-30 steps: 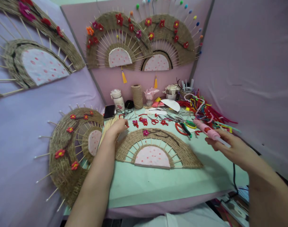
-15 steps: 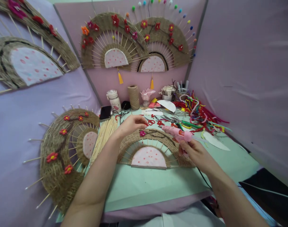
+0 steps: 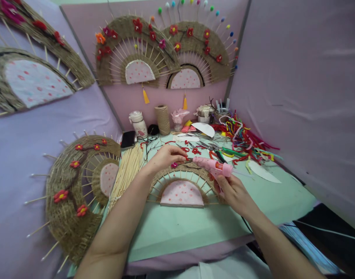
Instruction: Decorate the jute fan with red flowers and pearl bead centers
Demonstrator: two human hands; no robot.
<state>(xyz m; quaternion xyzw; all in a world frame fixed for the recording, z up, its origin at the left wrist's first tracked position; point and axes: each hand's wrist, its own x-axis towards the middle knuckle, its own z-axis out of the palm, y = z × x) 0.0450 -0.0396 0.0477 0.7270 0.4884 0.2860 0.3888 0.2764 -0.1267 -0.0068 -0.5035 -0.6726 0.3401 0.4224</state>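
My right hand (image 3: pixel 232 190) grips a pink hot glue gun (image 3: pixel 213 165) by its handle, a clear glue stick poking out of its back. The nozzle points left and meets, or nearly meets, a small red fuzzy piece (image 3: pixel 186 158) pinched in the fingertips of my left hand (image 3: pixel 169 158). Fingers hide most of that piece, so its shape is unclear. Below both hands lies a twine-woven fan (image 3: pixel 162 176) with a spotted half-round centre (image 3: pixel 182 193), a dark twig and one magenta flower (image 3: pixel 174 165).
Behind the hands are scissors (image 3: pixel 184 148), green-handled pliers (image 3: pixel 232 151), a red flower (image 3: pixel 196 151) and a heap of pipe cleaners (image 3: pixel 241 133). Thin sticks (image 3: pixel 126 168) and another flowered fan (image 3: pixel 69 193) are on the left. A twine spool (image 3: pixel 162 120) and jars stand at the back.
The glue gun has moved left, bringing its nozzle to the red piece in my left hand. My left hand has shifted slightly right, and the whole view has drifted a little.
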